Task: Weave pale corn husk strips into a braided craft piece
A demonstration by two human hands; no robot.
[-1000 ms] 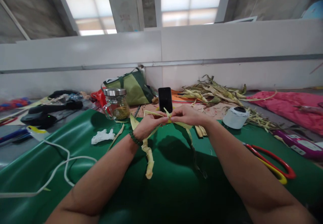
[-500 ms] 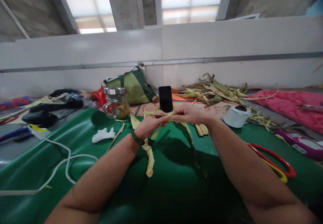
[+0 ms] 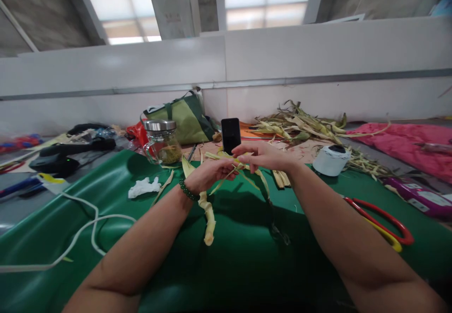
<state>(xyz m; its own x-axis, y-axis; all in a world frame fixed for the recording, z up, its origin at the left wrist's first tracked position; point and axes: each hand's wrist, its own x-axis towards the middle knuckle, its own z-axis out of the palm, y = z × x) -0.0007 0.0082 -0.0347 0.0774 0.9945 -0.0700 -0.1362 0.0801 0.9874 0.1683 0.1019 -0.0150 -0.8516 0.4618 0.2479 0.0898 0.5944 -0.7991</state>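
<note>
Both my hands meet above the green mat (image 3: 240, 256), working pale yellow-green leaf strips (image 3: 209, 216). My left hand (image 3: 206, 174), with a green bead bracelet on its wrist, is closed around the strips where they cross. One long strip hangs from it down to the mat. My right hand (image 3: 266, 155) pinches the end of a strip just right of the left hand, with some fingers lifted. A black phone (image 3: 230, 135) stands upright just behind the hands.
A glass jar (image 3: 161, 141) with a metal lid and a green bag (image 3: 183, 120) stand behind on the left. A heap of dry leaves (image 3: 300, 127), a white tape roll (image 3: 330, 160) and red-yellow scissors (image 3: 383, 223) lie to the right. A white cable (image 3: 81, 230) trails at the left.
My right hand has loosened and lifted slightly, fingers spreading, while the strips between the hands shifted. The left hand stays closed on the strips in about the same place.
</note>
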